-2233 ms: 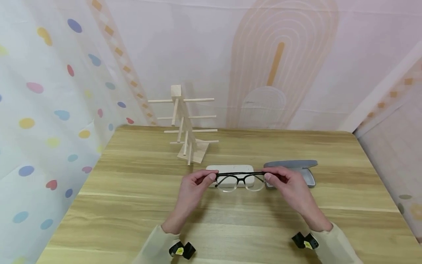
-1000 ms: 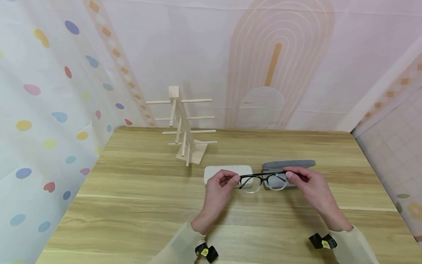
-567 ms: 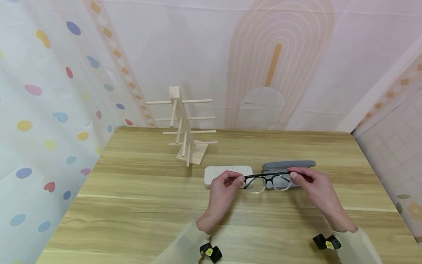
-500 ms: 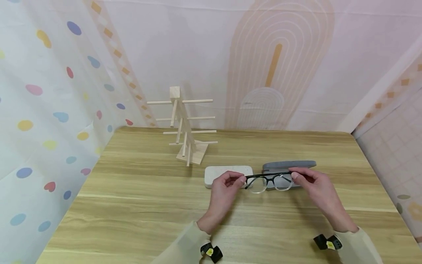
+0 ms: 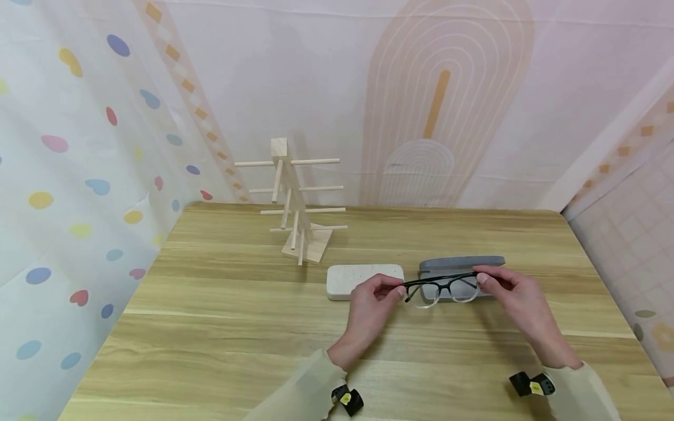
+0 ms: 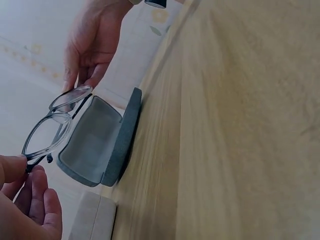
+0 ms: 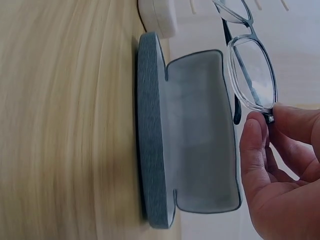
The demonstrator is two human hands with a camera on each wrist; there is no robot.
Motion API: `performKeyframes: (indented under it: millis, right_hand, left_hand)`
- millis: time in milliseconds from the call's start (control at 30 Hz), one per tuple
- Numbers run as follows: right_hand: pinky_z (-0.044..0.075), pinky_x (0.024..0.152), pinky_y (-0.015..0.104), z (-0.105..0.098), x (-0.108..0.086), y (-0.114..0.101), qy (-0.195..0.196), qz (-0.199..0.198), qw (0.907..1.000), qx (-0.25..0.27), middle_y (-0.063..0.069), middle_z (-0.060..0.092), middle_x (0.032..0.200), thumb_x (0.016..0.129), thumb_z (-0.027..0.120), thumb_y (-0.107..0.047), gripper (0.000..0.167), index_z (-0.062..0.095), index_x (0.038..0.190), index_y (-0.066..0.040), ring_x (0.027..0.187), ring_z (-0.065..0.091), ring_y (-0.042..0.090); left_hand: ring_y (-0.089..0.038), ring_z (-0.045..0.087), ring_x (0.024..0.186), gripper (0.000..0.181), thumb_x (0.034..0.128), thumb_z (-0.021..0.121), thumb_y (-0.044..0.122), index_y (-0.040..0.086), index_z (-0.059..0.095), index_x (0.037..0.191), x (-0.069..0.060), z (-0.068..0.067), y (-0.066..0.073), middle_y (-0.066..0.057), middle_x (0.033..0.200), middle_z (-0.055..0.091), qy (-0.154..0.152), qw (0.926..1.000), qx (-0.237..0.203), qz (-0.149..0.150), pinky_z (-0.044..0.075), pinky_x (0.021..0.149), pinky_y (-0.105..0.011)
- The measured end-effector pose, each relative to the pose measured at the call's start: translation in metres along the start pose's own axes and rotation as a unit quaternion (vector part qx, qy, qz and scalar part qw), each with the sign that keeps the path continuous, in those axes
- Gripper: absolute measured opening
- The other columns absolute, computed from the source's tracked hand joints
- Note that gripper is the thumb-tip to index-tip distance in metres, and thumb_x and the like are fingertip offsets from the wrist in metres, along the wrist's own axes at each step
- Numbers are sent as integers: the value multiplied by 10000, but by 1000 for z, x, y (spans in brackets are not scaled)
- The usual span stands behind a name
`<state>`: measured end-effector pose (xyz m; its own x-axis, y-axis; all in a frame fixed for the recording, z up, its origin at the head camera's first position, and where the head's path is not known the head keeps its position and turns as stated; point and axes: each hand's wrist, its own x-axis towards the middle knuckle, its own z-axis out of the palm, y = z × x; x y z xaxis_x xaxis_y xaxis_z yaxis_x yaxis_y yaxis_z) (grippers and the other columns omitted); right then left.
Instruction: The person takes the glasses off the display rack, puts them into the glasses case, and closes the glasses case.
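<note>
A pair of eyeglasses (image 5: 444, 286) with a black upper frame and clear lower rims is held level in the air, temples folded behind the lenses. My left hand (image 5: 371, 310) pinches its left end between thumb and fingers. At the other end, my right hand (image 5: 520, 304) pinches the frame's corner. Just behind and below the eyeglasses lies a grey glasses case (image 5: 462, 261), lid raised; the right wrist view shows the bare light-grey inside of the case (image 7: 200, 135). Partly behind my left hand is a white glasses case (image 5: 363, 278), which is closed.
A wooden peg stand (image 5: 295, 193) with several horizontal rods rises at the back left of the wooden table (image 5: 221, 327). Patterned curtains (image 5: 316, 70) hang behind and to the left of the table.
Both hands have carried the eyeglasses to the right, from in front of the white case to in front of the open grey case. The cases and stand have stayed in place.
</note>
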<state>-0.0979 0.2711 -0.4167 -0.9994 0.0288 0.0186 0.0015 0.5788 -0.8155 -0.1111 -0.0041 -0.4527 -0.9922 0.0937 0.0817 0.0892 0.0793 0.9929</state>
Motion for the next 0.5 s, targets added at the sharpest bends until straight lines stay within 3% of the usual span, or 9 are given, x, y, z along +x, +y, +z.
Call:
performKeyframes:
  millis: [267, 500]
  right_hand:
    - [517, 754, 124, -8, 2, 10, 129, 8, 9999, -35, 219, 696, 1252, 1065, 612, -307, 408, 685, 1325, -2, 899, 631, -103]
    - [556, 753, 180, -13, 4, 17, 164, -63, 9998, 88, 166, 722, 1179, 1066, 612, -271, 398, 674, 1325, 25, 890, 658, -43]
  left_hand:
    - [-65, 672, 791, 53, 926, 765, 36, 40, 775, 978, 8, 13, 3, -79, 931, 763, -111, 9980, 470, 412, 550, 725, -200]
    - [-35, 685, 809, 47, 936, 761, 65, 81, 779, 976, 15, 20, 2, -11, 913, 771, -249, 9891, 1155, 879, 562, 745, -201]
